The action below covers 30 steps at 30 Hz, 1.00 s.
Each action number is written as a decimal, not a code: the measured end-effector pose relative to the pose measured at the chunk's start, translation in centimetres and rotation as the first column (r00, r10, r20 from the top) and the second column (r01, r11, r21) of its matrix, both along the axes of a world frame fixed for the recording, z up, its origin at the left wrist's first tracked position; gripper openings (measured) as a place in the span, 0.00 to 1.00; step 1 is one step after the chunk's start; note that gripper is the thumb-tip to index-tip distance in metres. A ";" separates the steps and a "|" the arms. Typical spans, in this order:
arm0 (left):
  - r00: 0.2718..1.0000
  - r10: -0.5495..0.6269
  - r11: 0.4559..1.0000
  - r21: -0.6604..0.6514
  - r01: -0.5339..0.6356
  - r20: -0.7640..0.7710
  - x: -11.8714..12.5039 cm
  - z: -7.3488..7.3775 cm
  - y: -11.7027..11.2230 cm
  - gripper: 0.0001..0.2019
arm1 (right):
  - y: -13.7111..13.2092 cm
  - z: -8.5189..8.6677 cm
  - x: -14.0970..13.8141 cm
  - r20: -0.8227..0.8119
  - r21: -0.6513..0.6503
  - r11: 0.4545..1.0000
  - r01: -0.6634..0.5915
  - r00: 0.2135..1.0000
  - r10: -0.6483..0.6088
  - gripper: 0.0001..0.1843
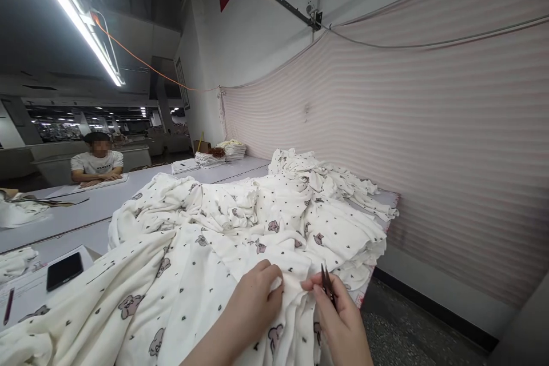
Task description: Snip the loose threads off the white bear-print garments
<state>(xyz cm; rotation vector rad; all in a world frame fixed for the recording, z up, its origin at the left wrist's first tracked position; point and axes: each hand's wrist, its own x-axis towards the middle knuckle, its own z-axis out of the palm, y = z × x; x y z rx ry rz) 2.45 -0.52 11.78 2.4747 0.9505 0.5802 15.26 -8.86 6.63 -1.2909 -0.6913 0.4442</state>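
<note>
A heap of white printed fabric (201, 269), patterned with small dark marks and brownish-pink animal figures, spreads over the table in front of me. My left hand (257, 294) is closed on the fabric near its right side, fingers curled with a bit of cloth pinched between them. To the right of it, my right hand (337, 311) holds small dark thread snips (326, 283), whose two pointed blades stick up and are slightly apart. The thumb and fingertip of that hand meet close to the fabric's edge. Folded layers hang between the two hands.
On the left lie a black phone (64, 270), a pen (8, 306) and papers. A person (98, 160) sits across the table (146, 174). Folded stacks of cloth (210, 159) stand at the back. Striped cloth (429, 143) covers the wall on the right.
</note>
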 end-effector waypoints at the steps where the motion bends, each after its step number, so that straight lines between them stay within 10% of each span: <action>1: 1.000 0.007 1.000 -0.017 -0.007 0.003 -0.2 -0.2 0.0 0.09 | -0.1 -0.1 0.6 0.030 -0.036 0.999 0.026 0.999 -0.025 0.16; 8: 0.997 -0.012 0.994 -0.106 0.004 -0.072 -2.1 -0.9 -0.8 0.05 | 0.5 0.4 1.8 0.088 -0.116 0.978 -0.172 0.979 0.182 0.20; 15: 0.953 0.025 0.975 -0.218 0.044 0.302 -4.6 -0.2 -1.6 0.09 | -0.1 1.6 -2.4 0.078 0.078 0.900 -0.428 0.903 0.423 0.17; 19: 0.976 -0.003 0.926 -0.368 0.084 0.217 -4.6 0.8 -0.7 0.25 | -0.2 1.0 -4.0 0.035 0.044 0.909 -0.414 0.910 0.413 0.17; 25: 0.976 -0.049 0.992 0.122 0.024 0.212 -5.2 -1.2 -1.0 0.06 | -1.4 -1.5 -3.3 0.191 -0.044 0.999 -0.001 0.982 0.009 0.20; 30: 0.925 -0.191 0.883 0.469 0.016 0.328 -7.6 -2.1 -2.1 0.11 | -1.4 -1.1 -4.0 0.454 -0.131 0.991 -0.011 0.888 0.070 0.12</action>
